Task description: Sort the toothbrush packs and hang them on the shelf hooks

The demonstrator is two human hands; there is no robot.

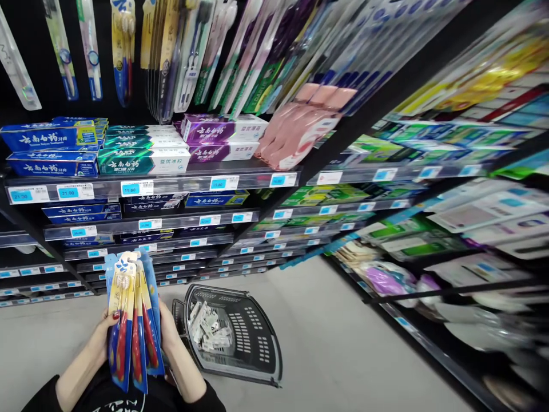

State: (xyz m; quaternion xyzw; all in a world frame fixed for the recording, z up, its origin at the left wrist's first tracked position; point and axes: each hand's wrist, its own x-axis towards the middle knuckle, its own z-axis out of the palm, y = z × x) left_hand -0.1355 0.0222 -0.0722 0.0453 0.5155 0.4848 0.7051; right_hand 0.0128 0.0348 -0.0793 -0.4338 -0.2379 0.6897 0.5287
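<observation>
Several packaged toothbrushes (136, 326) in yellow, red and blue blister packs are fanned out upright between my two hands, close to my body. My left hand (105, 327) closes around the packs' left side, its thumb lying across the front. On the right side, my right hand (166, 323) grips the packs, and most of its fingers are hidden behind them. A matching toothbrush pack (123, 51) hangs on the rack above the shelf, with other hanging packs (189, 63) to its right.
A dark shopping basket (253, 343) with several small white packets inside stands on the grey floor (317, 343) to my right. Ahead, toothpaste boxes (143, 160) line a shelf with price tags. Pink bottles (295, 129) stand at its right end. Another shelf unit (472, 286) runs along the right.
</observation>
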